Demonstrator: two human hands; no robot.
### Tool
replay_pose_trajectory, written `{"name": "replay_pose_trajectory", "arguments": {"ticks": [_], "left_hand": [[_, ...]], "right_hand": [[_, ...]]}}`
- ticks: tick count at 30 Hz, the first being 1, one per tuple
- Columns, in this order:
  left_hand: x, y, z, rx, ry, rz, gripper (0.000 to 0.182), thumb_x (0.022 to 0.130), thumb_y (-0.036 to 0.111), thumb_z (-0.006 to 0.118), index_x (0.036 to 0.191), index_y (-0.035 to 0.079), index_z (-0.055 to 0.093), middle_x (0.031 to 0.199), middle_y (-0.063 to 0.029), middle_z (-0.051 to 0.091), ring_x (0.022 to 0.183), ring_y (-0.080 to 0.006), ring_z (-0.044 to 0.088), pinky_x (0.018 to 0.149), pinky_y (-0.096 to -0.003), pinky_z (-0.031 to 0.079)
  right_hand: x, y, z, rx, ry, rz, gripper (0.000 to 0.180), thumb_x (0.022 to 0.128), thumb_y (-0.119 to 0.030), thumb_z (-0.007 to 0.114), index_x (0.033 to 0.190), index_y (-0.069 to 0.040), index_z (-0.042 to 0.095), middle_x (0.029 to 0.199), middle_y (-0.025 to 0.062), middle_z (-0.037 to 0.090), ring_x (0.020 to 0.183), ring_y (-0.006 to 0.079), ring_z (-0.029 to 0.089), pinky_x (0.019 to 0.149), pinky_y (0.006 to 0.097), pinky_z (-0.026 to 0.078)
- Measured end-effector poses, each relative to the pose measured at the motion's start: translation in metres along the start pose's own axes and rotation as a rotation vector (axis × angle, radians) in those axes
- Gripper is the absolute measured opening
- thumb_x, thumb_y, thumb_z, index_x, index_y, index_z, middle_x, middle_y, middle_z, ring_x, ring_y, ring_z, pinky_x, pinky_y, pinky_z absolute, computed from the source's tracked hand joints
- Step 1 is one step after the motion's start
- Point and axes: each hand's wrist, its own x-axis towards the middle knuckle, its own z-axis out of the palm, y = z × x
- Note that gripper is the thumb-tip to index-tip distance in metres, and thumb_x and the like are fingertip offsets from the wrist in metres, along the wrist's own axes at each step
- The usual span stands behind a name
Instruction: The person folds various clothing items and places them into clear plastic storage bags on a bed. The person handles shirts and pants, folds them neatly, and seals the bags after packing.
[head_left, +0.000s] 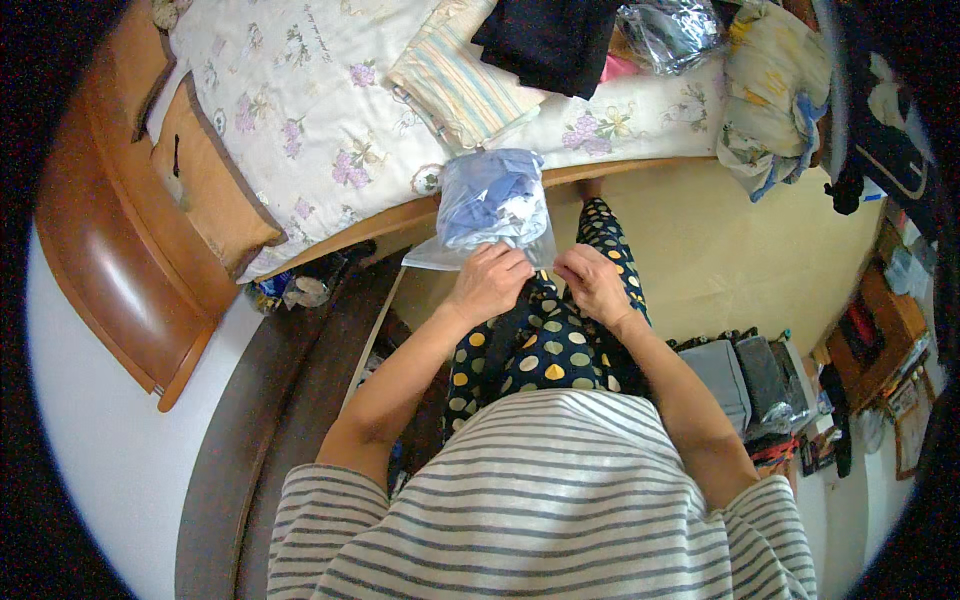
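A clear plastic bag (491, 199) packed with folded blue and white cloth hangs at the bed's near edge, its open-end flap toward me. My left hand (493, 281) grips the bag's near edge, fingers curled over it. At the right corner of the same edge, my right hand (594, 283) has thumb and fingertips pinched together on the plastic. Both hands are above my dotted trousers (555, 345). Whether the bag's mouth is sealed cannot be told from here.
On the floral bedsheet (300, 97) lie a striped folded cloth (472, 75), black fabric (551, 45), a shiny plastic-wrapped packet (670, 37) and a bundled cover (772, 90). The wooden headboard (135, 262) rises at left. Grey cases (709, 379) stand on the right.
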Motion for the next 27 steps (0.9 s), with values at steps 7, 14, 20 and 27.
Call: {"name": "replay_pose_trajectory", "arguments": {"ticks": [7,14,20,27], "left_hand": [[-0.043,-0.035,-0.033,0.143,0.01,-0.059,0.004,0.076,0.011,0.064,0.078,0.008,0.062,0.084,-0.003,0.06,0.083,-0.0218,0.056,0.074,-0.0349,0.043],[-0.079,-0.071,-0.074,0.284,0.045,-0.185,0.007,0.076,0.01,0.066,0.078,0.006,0.061,0.082,-0.0047,0.06,0.084,-0.0244,0.056,0.074,-0.0371,0.043],[-0.058,-0.057,-0.093,0.255,0.06,-0.298,0.018,0.078,0.016,0.067,0.093,0.006,0.064,0.093,-0.0039,0.059,0.093,-0.0255,0.054,0.083,-0.0395,0.041],[0.003,-0.061,-0.068,-0.219,-0.308,-0.328,0.017,0.08,0.022,0.067,0.088,0.007,0.066,0.082,-0.0075,0.062,0.081,-0.0261,0.06,0.071,-0.0358,0.047]], "right_hand": [[-0.005,0.004,-0.002,-0.076,0.138,0.074,0.008,0.077,-0.002,0.063,0.081,-0.004,0.057,0.079,0.0129,0.058,0.078,0.0334,0.058,0.067,0.0394,0.048],[0.0,0.01,-0.014,-0.064,0.175,0.119,0.009,0.076,0.001,0.063,0.083,-0.004,0.058,0.083,0.0128,0.059,0.078,0.0335,0.058,0.068,0.0388,0.048],[0.007,0.004,-0.016,-0.102,0.151,0.142,0.012,0.077,0.0,0.063,0.087,-0.006,0.061,0.089,0.0112,0.06,0.08,0.0326,0.059,0.069,0.0391,0.049],[0.018,0.002,-0.022,-0.115,0.149,0.093,0.015,0.078,0.0,0.062,0.092,-0.006,0.062,0.092,0.0101,0.061,0.081,0.0317,0.06,0.068,0.0382,0.05]]}}
